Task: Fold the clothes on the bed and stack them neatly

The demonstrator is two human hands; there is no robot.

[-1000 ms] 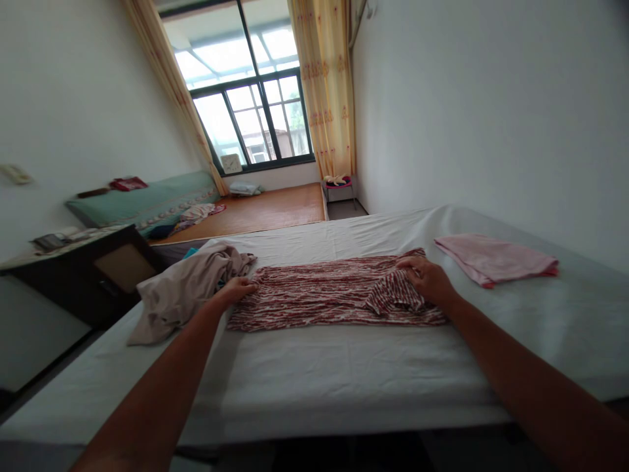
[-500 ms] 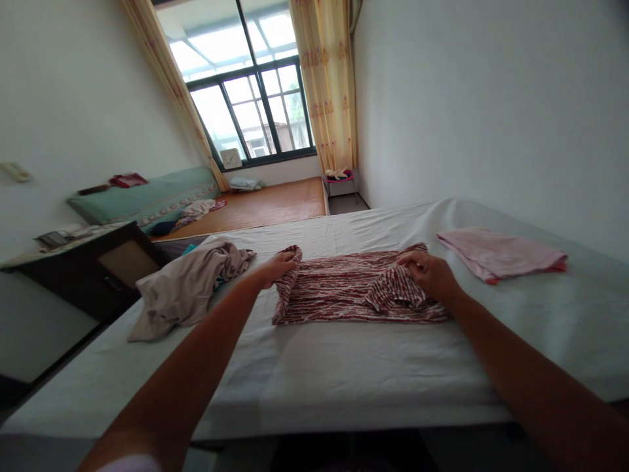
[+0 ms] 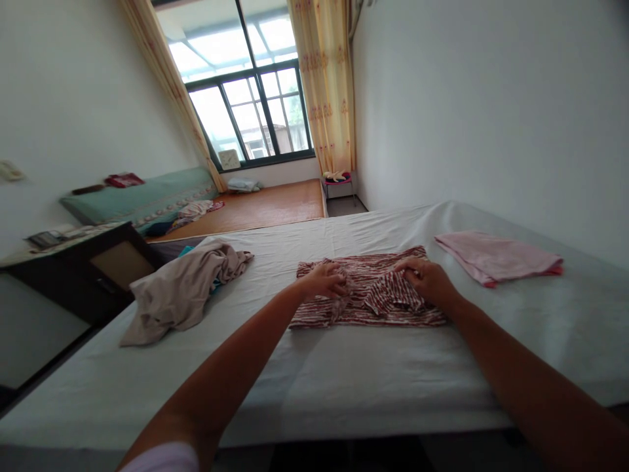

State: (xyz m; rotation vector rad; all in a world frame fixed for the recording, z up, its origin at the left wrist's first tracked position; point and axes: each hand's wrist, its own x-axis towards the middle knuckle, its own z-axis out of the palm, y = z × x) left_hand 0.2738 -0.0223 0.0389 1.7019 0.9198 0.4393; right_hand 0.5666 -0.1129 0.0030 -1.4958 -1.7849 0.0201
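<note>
A dark-red and white striped garment (image 3: 371,313) lies folded into a long strip on the white-sheeted bed, its left end turned over toward the middle. My left hand (image 3: 322,280) is on this turned-over end, its fingers curled on the fabric edge. At the right part of the garment, my right hand (image 3: 426,278) pinches the cloth beside a loose flap that looks like a sleeve. Parts of the cloth under both hands are hidden.
Left of the garment lies a crumpled beige cloth (image 3: 171,298). A folded pink cloth (image 3: 496,254) rests on the white sheet (image 3: 373,380) at right. Beyond stand a dark cabinet (image 3: 93,269), a second bed with a brown mat (image 3: 275,200), and a small stool (image 3: 339,179).
My left hand has moved right, carrying the garment's left end over onto its middle. My right hand has stayed nearly in place on the cloth.
</note>
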